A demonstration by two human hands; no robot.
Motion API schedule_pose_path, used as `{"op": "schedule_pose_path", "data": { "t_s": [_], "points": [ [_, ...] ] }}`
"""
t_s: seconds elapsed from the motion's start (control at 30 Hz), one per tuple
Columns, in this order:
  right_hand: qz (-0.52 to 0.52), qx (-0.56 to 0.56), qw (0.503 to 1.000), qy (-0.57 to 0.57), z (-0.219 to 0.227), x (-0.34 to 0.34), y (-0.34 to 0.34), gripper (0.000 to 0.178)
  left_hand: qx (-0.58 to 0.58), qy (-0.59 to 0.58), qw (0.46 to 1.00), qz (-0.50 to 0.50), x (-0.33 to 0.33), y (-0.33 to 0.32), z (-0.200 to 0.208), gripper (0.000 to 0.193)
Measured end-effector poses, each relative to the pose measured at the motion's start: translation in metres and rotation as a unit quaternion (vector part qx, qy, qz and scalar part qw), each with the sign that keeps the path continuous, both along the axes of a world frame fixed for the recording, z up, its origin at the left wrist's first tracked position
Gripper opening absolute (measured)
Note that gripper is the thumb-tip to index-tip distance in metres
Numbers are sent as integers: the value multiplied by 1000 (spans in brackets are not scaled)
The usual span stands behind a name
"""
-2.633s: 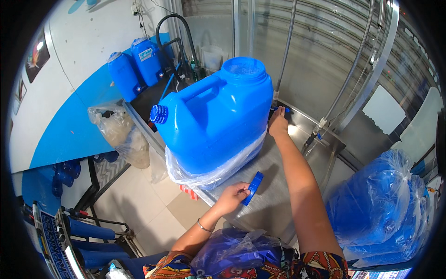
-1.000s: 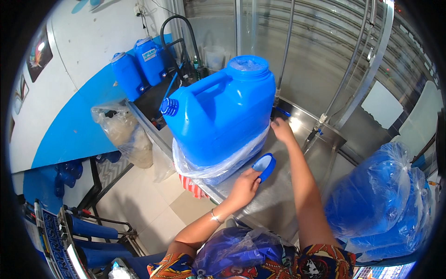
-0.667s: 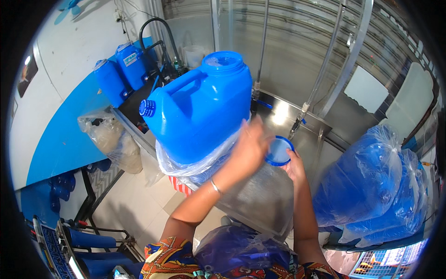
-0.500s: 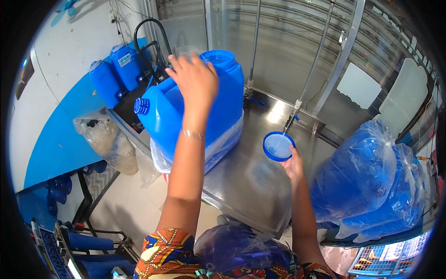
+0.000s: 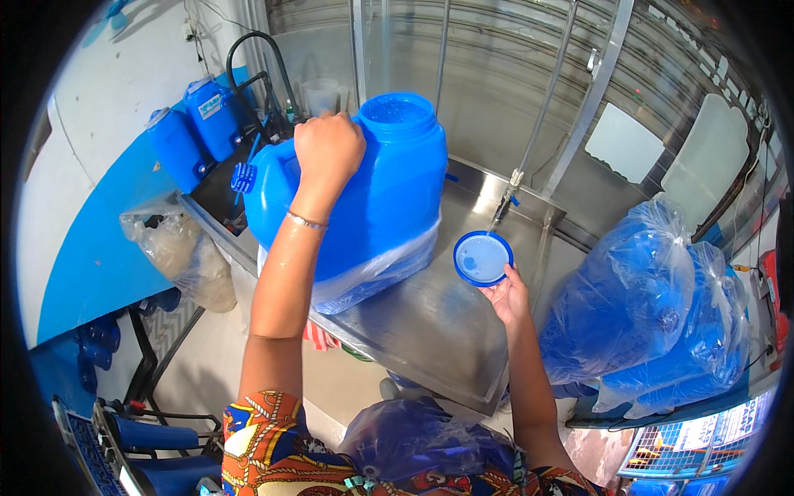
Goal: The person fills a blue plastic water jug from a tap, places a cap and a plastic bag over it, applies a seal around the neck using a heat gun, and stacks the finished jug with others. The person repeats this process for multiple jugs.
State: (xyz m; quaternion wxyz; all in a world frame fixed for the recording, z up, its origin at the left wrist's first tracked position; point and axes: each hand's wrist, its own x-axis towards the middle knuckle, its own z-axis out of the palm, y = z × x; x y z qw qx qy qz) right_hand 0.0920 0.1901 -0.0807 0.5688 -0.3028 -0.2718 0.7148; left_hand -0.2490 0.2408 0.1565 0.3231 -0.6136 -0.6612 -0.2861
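Observation:
A large blue water jug stands at the left part of the steel sink, its wide round mouth uncovered and clear plastic wrapped about its base. My left hand is closed around the handle on top of it. A small ribbed blue cap sits on the spout at the jug's left corner. In my right hand is a round lid with a blue rim and pale inside, held with fingers and thumb at its lower right edge. This lid is just below a faucet, with a thin stream of water by its upper edge.
The steel sink has a raised rim. To the right stand blue containers in clear plastic bags. Two smaller blue jugs are at the back left, beside a black hose. A plastic bag hangs at the sink's left.
My left hand has gone from open fingers above the jug to a closed grip on its handle. The lid stays near the faucet, now slightly out from under the stream.

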Motion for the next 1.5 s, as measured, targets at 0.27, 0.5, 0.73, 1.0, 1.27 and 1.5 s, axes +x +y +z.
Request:
{"op": "schedule_pose_path", "data": {
  "t_s": [0.27,0.5,0.73,1.0,1.27,1.5],
  "points": [
    [-49,22,998,-38,28,12,-12,43,-14,-61,972,-225,10,-39,8,21],
    [-31,17,998,-42,35,20,-11,47,-50,-77,941,-326,13,-61,13,19],
    [-80,44,990,-107,46,22,-28,48,149,-128,919,-341,39,-99,-6,18],
    [-87,54,981,-164,27,50,-93,58,-228,-176,812,-507,209,-163,-162,42],
    [-90,83,992,-41,12,35,-136,73,-394,-377,575,-610,241,-163,-203,26],
    [-15,195,980,42,25,44,-129,84,-408,-452,447,-655,199,-147,-128,11]
  ]
}}
